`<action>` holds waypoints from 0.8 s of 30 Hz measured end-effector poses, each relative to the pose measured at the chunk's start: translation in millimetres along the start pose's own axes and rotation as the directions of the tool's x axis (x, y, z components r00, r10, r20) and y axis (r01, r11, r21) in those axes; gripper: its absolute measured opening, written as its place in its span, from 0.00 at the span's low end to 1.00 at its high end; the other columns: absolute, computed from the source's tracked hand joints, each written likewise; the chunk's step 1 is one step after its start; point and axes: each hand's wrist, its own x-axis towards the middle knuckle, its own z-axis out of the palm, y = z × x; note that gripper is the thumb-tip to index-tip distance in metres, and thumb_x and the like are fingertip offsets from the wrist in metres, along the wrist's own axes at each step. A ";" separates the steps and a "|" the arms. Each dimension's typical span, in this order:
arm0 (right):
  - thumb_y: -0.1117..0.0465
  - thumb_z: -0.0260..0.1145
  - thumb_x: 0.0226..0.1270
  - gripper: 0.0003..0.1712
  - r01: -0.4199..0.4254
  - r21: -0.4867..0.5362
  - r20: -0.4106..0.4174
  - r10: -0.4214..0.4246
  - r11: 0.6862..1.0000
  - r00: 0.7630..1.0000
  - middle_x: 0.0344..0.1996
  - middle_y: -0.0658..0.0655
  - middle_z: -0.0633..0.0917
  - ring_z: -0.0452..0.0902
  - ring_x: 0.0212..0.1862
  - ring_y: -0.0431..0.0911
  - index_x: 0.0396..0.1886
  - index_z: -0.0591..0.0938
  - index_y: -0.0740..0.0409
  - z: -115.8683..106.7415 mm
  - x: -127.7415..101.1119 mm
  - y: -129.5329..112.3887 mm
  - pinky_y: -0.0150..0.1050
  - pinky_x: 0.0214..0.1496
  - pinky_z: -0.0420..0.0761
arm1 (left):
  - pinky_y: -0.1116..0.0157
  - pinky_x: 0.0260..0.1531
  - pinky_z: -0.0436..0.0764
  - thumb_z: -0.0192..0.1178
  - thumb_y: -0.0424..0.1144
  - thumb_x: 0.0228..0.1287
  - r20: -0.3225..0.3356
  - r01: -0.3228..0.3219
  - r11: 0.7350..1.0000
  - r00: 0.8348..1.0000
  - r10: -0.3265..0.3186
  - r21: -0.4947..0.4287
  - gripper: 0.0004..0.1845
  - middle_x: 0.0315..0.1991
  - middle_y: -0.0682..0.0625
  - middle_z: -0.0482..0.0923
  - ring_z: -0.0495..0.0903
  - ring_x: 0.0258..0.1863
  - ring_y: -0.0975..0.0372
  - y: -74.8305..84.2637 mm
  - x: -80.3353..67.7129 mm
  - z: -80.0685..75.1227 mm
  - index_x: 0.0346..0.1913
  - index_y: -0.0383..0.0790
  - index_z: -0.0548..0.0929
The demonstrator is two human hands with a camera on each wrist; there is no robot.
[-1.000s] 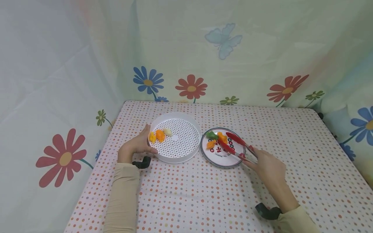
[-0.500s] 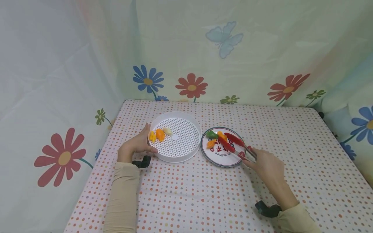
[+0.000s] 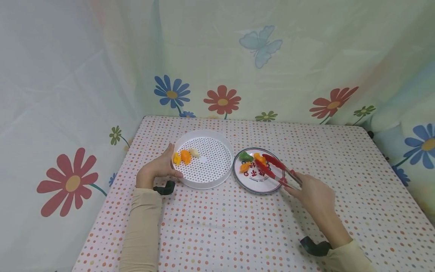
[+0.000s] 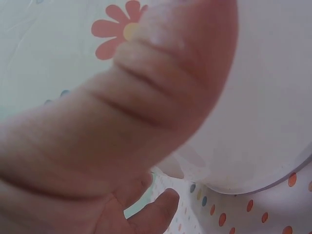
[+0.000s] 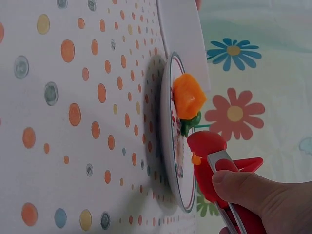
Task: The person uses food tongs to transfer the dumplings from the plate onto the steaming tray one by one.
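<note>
On dotted cloth, left hand (image 3: 153, 172) grips perforated round tray (image 3: 217, 175) — right hand (image 3: 310, 193) pinches red tongs (image 3: 273, 169).

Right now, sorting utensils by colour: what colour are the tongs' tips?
Red tongs' tips, clearest in the head view.

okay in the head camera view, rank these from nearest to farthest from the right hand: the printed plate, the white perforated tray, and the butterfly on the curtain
From the right hand, which holds red tongs:
1. Printed plate, just ahead to its left, under the tong tips.
2. White perforated tray, farther left, beside the plate, held by the left hand.
3. Butterfly, high on the back curtain.
</note>
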 end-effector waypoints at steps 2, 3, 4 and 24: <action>0.44 0.77 0.43 0.42 0.009 -0.001 -0.023 -0.009 1.000 1.000 0.41 0.70 0.83 0.68 0.21 0.47 0.57 0.78 0.62 -2.9 -2.3 1.2 0.34 0.15 0.59 | 0.45 0.72 0.41 0.76 0.52 0.39 0.000 -0.001 1.000 1.000 0.001 -0.004 0.73 0.76 0.44 0.21 0.31 0.76 0.47 1.7 -0.9 -0.6 0.75 0.40 0.29; 0.45 0.77 0.43 0.42 0.012 0.000 -0.029 -0.012 1.000 1.000 0.41 0.70 0.83 0.67 0.20 0.46 0.57 0.78 0.62 -4.5 -3.7 1.3 0.34 0.15 0.58 | 0.45 0.72 0.41 0.76 0.51 0.39 0.000 -0.001 1.000 1.000 0.001 -0.007 0.73 0.76 0.44 0.21 0.31 0.76 0.47 2.3 -1.3 -0.8 0.75 0.40 0.29; 0.45 0.77 0.43 0.42 0.017 0.000 -0.039 -0.017 1.000 0.999 0.41 0.70 0.83 0.66 0.19 0.46 0.57 0.78 0.61 -6.0 -5.0 1.7 0.34 0.15 0.57 | 0.45 0.72 0.41 0.76 0.51 0.40 0.001 0.000 1.000 1.000 0.000 -0.010 0.73 0.76 0.44 0.21 0.31 0.76 0.47 2.9 -1.5 -1.0 0.75 0.40 0.29; 0.43 0.74 0.49 0.40 0.211 -0.014 -0.128 -0.211 0.977 0.969 0.49 0.67 0.83 0.81 0.47 0.62 0.59 0.77 0.60 -44.3 8.1 -48.8 0.41 0.24 0.79 | 0.45 0.73 0.41 0.77 0.51 0.39 0.002 0.010 1.000 1.000 -0.010 0.016 0.73 0.76 0.43 0.21 0.31 0.76 0.47 2.9 -0.3 -0.3 0.74 0.38 0.29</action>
